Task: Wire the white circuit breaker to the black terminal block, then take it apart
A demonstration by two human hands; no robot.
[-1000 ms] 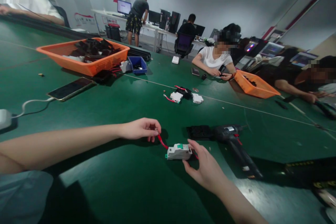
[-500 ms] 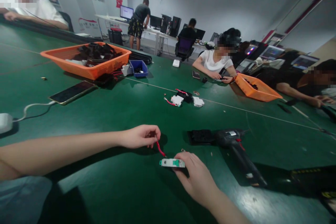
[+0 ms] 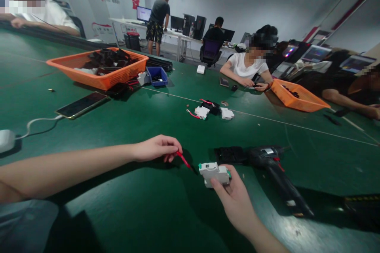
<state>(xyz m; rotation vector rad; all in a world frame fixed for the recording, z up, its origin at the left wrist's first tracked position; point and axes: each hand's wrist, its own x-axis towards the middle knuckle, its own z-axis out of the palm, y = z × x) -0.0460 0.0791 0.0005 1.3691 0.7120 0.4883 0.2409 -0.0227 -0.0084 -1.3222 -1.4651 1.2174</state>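
Note:
Pinched in the fingers of my left hand [image 3: 160,148] is a short red wire [image 3: 184,159], slanting down to the right. My right hand [image 3: 236,195] grips a white breaker module [image 3: 214,174] with green parts, its broad side turned toward the camera. A small gap separates the wire's lower end from the module. Just beyond my right hand, a black power screwdriver [image 3: 267,157] lies on the green table [image 3: 133,213]. Farther off are a white module with a red wire [image 3: 202,112] and another white module [image 3: 227,113], beside black pieces.
An orange basket [image 3: 103,77] of black parts stands at the left, beside a blue bin [image 3: 157,77]. A phone [image 3: 82,104] with a white cable lies nearer. Across the table, a person in white sits by a second orange basket [image 3: 298,97].
The white module in my right hand has moved right and turned to show its broad side. The red wire in my left hand is now apart from it.

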